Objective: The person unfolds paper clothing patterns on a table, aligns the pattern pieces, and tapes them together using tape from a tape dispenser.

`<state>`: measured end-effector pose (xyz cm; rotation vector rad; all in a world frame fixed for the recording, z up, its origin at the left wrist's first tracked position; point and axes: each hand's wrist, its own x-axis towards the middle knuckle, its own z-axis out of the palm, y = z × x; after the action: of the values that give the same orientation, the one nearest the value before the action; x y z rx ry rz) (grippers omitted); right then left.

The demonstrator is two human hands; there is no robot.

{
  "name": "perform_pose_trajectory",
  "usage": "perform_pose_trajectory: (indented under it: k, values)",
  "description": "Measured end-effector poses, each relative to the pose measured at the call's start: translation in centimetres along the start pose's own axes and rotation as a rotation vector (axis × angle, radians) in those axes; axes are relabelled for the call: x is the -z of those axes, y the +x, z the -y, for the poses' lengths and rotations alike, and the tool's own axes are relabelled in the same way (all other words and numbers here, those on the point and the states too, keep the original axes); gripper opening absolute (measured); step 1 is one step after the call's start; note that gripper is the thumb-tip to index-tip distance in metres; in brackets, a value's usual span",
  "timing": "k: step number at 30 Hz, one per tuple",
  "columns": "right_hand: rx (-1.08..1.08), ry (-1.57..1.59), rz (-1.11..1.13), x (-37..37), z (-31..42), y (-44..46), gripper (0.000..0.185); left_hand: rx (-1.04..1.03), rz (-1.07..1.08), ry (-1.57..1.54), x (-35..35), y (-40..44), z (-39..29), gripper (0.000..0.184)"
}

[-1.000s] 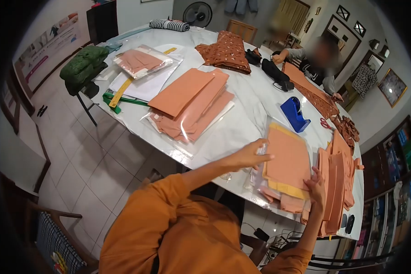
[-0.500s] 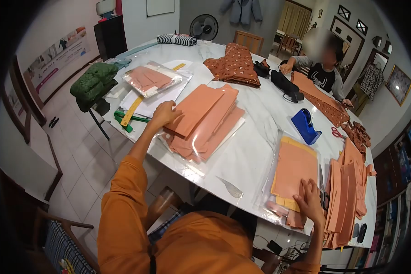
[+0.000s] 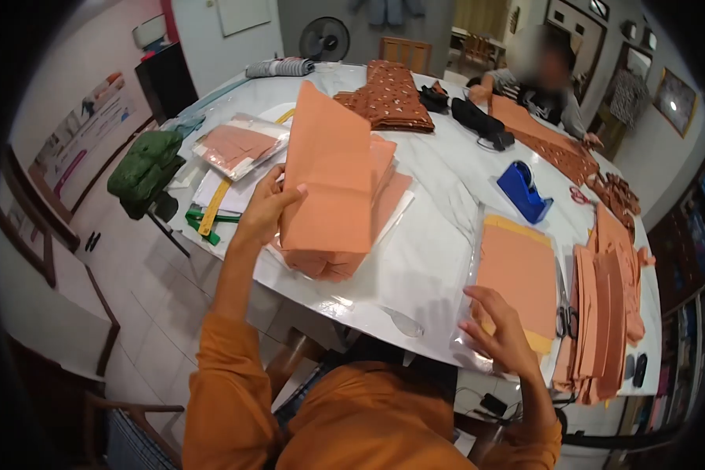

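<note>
The left grip (image 3: 265, 210) is pinching an orange cloth panel (image 3: 329, 176) by its left edge, so the panel reaches rightward from the thumb, tilted up above the white surface (image 3: 435, 196). The right grip (image 3: 503, 335), fingers spread, is over a clear sleeve of orange cloth (image 3: 517, 262); I can't make out whether they touch.

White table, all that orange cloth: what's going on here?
A person in orange holds up a folded orange cloth with the left hand, before a pile of similar pieces. The right hand is open near a flat orange piece with yellow edges. Across the table, another person is at some brown patterned cloth.
</note>
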<state>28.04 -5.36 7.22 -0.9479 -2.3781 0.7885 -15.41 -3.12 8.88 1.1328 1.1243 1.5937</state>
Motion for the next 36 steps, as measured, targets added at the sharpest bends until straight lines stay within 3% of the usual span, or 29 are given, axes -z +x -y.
perform_pose_trajectory:
  k: [2,4,8,12,13,16,17,20,23,25,26,27,30,33,36]
  values:
    - [-0.030,0.253,-0.053,-1.0,0.1,1.6,0.053,0.033,0.049,-0.110,-3.1,-1.5,0.0,0.048]
    - [-0.221,0.613,-0.155,-1.8,1.0,3.0,0.049,0.044,0.117,-0.206,-6.6,-2.7,1.4,0.060]
    - [-0.263,0.994,-0.143,-1.8,1.2,3.8,0.045,0.050,0.200,-0.117,-13.1,-4.7,4.8,0.069]
    - [-0.208,0.727,-0.417,-4.8,-1.3,2.5,0.034,-0.206,0.236,0.192,-18.3,-7.4,8.2,0.086]
    - [-0.152,0.543,-0.511,-5.0,-1.2,2.2,0.033,-0.319,0.293,0.500,-18.3,-7.5,9.3,0.093]
    - [-0.077,0.569,-0.582,-5.0,-0.6,1.8,0.036,-0.282,0.329,0.418,-19.4,-8.7,9.5,0.094]
    - [-0.152,0.575,-0.540,-4.6,-0.5,1.6,0.037,-0.166,0.306,0.195,-19.8,-8.8,8.8,0.090]
    - [-0.120,0.683,-0.572,-3.0,-0.1,2.3,0.034,-0.005,0.223,0.033,-18.8,-6.9,7.6,0.082]
    - [-0.204,0.228,-0.611,-0.5,-1.9,0.4,0.041,-0.211,0.074,0.687,-16.7,-4.3,8.3,0.074]
    - [-0.136,-0.349,-0.759,0.4,-6.0,-1.9,0.046,-0.494,-0.023,1.144,-16.9,-4.0,8.4,0.069]
    - [-0.231,-0.450,-0.778,1.2,-6.8,-3.2,0.043,-0.639,-0.086,1.370,-17.0,-3.9,8.4,0.067]
    - [-0.330,-0.551,-0.792,1.9,-7.3,-4.3,0.041,-0.726,0.024,1.228,-17.3,-3.8,8.4,0.062]
    - [-0.627,-0.650,-0.641,2.5,-8.3,-6.7,0.035,0.282,0.453,0.307,-21.3,-5.0,6.5,0.066]
    - [-0.608,-0.699,-0.646,1.4,-9.5,-7.4,0.035,0.394,0.517,0.409,-23.3,-4.1,11.0,0.067]
    - [-0.597,-0.735,-0.697,0.0,-10.2,-7.3,0.037,0.435,0.401,0.192,-25.6,-4.1,9.9,0.067]
